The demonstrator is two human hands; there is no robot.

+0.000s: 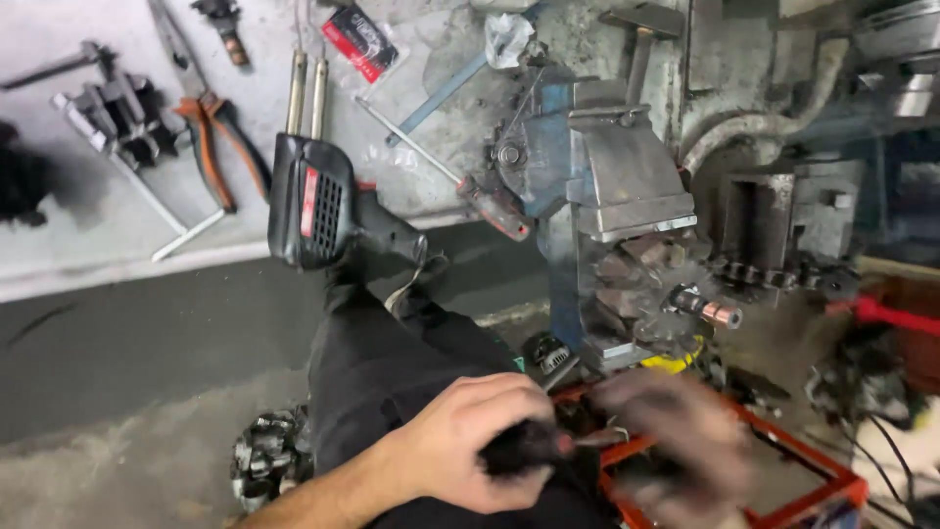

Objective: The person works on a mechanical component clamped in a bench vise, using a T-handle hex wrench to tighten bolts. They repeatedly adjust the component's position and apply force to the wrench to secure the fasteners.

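My left hand [468, 443] is closed around a small dark part [521, 449] held over my lap, above my dark trouser leg [382, 372]. My right hand [676, 446] is right beside it and heavily blurred. A thin rod-like thing [597, 439] lies between the two hands, and whether the right hand grips it cannot be made out. Above the hands, a grey bench vise [627, 186] clamps a motor armature [646, 289] whose copper end [723, 313] points right.
A black soldering gun [328, 206] lies at the bench edge. On the bench are orange-handled pliers [220, 147], a red-handled screwdriver [494, 208] and a metal puller [122, 118]. An orange metal frame [793, 456] sits under my right hand. A chain [774, 276] and a red-handled tool [896, 316] lie at right.
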